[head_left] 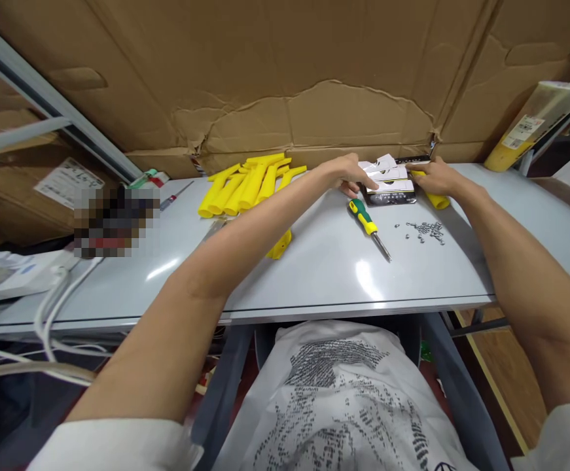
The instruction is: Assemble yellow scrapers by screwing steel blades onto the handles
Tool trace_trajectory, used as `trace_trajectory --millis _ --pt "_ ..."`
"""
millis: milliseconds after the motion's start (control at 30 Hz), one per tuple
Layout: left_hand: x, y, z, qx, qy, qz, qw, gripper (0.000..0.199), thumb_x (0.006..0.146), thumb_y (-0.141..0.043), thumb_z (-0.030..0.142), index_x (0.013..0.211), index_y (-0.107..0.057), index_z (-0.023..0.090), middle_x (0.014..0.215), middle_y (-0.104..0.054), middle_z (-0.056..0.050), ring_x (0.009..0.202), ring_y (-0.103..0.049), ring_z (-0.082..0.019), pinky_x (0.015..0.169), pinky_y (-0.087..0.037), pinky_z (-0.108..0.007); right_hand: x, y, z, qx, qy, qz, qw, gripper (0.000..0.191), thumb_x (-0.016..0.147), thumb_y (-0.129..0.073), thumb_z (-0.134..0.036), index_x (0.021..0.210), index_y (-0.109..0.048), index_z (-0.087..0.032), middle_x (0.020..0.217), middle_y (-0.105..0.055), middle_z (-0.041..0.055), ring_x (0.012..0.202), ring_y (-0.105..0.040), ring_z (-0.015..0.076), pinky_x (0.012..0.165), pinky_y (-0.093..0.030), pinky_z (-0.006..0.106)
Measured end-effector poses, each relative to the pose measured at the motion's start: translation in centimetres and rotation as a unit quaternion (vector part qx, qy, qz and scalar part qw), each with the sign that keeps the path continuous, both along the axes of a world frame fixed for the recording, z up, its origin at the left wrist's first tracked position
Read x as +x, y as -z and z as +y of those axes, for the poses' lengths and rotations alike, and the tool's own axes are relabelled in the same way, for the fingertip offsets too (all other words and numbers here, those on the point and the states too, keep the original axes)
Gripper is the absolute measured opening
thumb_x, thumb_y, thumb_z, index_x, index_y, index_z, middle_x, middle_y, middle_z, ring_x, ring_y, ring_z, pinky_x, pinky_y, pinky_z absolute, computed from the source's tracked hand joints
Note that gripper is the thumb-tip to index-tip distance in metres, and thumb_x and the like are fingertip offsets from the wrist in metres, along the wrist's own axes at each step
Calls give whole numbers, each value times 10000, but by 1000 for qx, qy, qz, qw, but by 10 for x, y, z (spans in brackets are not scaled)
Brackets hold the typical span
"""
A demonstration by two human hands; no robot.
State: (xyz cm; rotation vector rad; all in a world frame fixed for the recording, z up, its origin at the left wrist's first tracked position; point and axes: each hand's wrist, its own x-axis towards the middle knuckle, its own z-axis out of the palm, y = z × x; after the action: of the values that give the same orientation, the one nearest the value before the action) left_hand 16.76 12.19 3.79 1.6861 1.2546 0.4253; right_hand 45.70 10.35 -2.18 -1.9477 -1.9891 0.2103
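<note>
Here, cards (391,186), between left hand (351,171) and right hand (438,177)

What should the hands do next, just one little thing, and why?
Perhaps the left hand should slide one of the overlapping black-and-white printed cards free: it seems to touch them, while the right hand is at the yellow plastic tube-shaped piece beside them. The green-and-yellow-handled screwdriver lies untouched, so it can probably wait.
</note>
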Motion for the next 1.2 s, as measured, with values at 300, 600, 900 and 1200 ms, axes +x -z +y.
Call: trace_trajectory --millis 300,600,900,1200 --pt "-91 -68 -48 310 -40 66 947 609 904 -852 228 1468 -638 312 1449 -657 -51 1244 -683 -274 964 -555 -317 -42 -47 -44 168 24 -36 985 520 1093 -443 -530 1379 -714 -190 1316 -700 205 1291 -612 382 1170 -452 575" --pt "-260 -65 -75 382 -137 227 886 262 1001 -650 389 1191 -795 281 1143 -812 157 1028 -598 -72 979 -425 -189 -106 -57 -72 218 -110 -41 969 354 1061 -463 -394 1140 -776 -248 1147 -731 172 1238 -626 391 1108 -485 581" --pt "-295 -33 -52 273 -215 249 904 304 935 -760 563 1127 -807 333 870 -809 140 841 -577 -90 876 -479 -223 -102 -55 -72 227 -126 -25 965 378 1064 -446 -456 1141 -786 -310 1132 -757 140 1197 -662 378 1087 -516 578" --pt "-198 -25 -196 432 -82 123 890 248 923 -622 512 1061 -818 450 1106 -822 86 1050 -695 -232 1014 -562 -430 -123 -71 -205 216 -33 63 974 374 963 -478 -592 930 -805 -415 823 -786 40 783 -760 295 819 -651 508"
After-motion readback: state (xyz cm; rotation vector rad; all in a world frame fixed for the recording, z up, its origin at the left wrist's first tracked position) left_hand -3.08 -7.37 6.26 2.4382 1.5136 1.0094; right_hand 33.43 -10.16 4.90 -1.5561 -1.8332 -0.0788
